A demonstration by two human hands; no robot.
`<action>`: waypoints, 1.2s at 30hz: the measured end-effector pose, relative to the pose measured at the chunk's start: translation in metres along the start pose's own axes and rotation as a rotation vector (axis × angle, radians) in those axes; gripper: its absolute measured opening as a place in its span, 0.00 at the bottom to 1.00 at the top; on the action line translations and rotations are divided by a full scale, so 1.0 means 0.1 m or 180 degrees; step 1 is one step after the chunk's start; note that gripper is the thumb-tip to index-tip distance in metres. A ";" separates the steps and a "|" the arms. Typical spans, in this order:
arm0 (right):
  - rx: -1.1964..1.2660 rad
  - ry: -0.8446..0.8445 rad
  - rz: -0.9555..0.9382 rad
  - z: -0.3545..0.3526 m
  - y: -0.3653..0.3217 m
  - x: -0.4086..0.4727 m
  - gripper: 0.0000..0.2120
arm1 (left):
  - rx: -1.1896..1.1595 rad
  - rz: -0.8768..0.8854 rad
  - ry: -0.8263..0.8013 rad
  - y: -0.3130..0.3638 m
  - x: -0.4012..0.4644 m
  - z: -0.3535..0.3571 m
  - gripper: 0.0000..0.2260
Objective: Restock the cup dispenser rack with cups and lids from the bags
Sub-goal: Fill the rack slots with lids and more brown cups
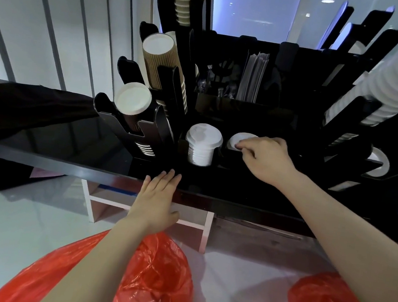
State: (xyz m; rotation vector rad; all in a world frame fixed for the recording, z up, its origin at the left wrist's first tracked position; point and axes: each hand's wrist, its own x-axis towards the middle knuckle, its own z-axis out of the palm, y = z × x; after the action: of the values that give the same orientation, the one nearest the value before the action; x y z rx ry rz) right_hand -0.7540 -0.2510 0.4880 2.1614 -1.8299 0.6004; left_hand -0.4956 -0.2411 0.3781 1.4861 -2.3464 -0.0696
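White lids (239,140): right hand (266,157) pinches the stack; seat it squarely in its slot. Left hand (158,196), fingers released, steadies against the worktop (63,165).

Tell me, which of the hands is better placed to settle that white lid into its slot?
Probably the right hand: its fingers already pinch the round white plastic lid at the black rack's front slot. The left hand lies flat, fingers straight, on the black counter edge, beside that slot.
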 end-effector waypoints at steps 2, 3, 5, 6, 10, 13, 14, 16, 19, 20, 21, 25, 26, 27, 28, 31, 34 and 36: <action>0.0104 0.0110 0.0006 0.00 -0.02 0.00 0.14 | 0.0022 -0.0006 -0.0004 0.00 0.00 0.00 0.39; 0.0293 0.0217 -0.0016 0.00 -0.04 0.00 0.14 | 0.0025 -0.0009 -0.0008 0.00 0.00 0.01 0.39; 0.0655 0.0377 -0.0120 0.01 -0.13 0.03 0.17 | 0.0018 -0.0005 0.0008 -0.01 0.01 0.01 0.39; 0.0731 0.0397 -0.0192 0.02 -0.19 0.05 0.19 | 0.0019 -0.0004 0.0027 -0.01 0.01 0.02 0.39; 0.0601 0.0216 -0.0426 0.12 -0.48 0.17 0.22 | 0.0027 0.0001 0.0041 -0.01 0.02 0.02 0.40; 0.0266 -0.0040 -0.0351 0.18 -0.64 0.31 0.22 | 0.0028 0.0004 0.0056 -0.02 0.02 0.03 0.40; 0.0173 -0.0180 -0.0261 0.19 -0.67 0.36 0.20 | 0.0019 0.0003 0.0068 -0.02 0.03 0.03 0.40; -0.0027 -0.0485 -0.0107 0.19 -0.73 0.43 0.17 | -0.0001 -0.0003 0.0083 -0.03 0.02 0.04 0.40; -0.0070 -0.0694 -0.0014 0.20 -0.76 0.47 0.18 | 0.0001 0.0009 0.0079 -0.03 0.02 0.04 0.40; -0.0058 -0.0668 -0.0045 0.20 -0.75 0.46 0.18 | -0.0001 0.0003 0.0087 -0.03 0.02 0.04 0.40; -0.0028 -0.0599 -0.0108 0.21 -0.74 0.44 0.18 | 0.0001 -0.0004 0.0095 -0.02 0.02 0.04 0.40; 0.0500 0.0090 -0.0204 0.13 -0.69 0.21 0.23 | 0.0029 0.0012 -0.0065 0.01 0.00 -0.05 0.39; 0.0605 0.0242 -0.0193 0.07 -0.67 0.14 0.23 | 0.0079 0.0029 -0.0134 0.02 0.00 -0.09 0.38; 0.0644 0.0329 -0.0195 0.00 -0.64 0.07 0.23 | 0.0154 0.0062 -0.0198 0.03 0.00 -0.14 0.38; 0.0627 0.0371 -0.0208 -0.07 -0.60 0.00 0.22 | 0.0223 0.0109 -0.0214 0.05 0.00 -0.20 0.37; 0.0534 0.0301 -0.0230 -0.32 -0.50 -0.20 0.22 | 0.0204 0.0287 0.0011 0.19 0.02 -0.42 0.35; 0.0478 0.0292 -0.0262 -0.58 -0.41 -0.39 0.22 | 0.0029 0.0635 0.0312 0.48 0.02 -0.66 0.34; 0.0486 0.0386 -0.0283 -0.78 -0.35 -0.51 0.21 | -0.0077 0.0817 0.0556 0.68 0.03 -0.81 0.33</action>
State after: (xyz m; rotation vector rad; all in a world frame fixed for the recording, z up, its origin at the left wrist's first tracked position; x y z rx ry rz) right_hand -0.7377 -0.1656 0.5361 2.2342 -1.6657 0.8562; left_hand -0.5288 -0.2010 0.4704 1.1201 -2.3612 0.0936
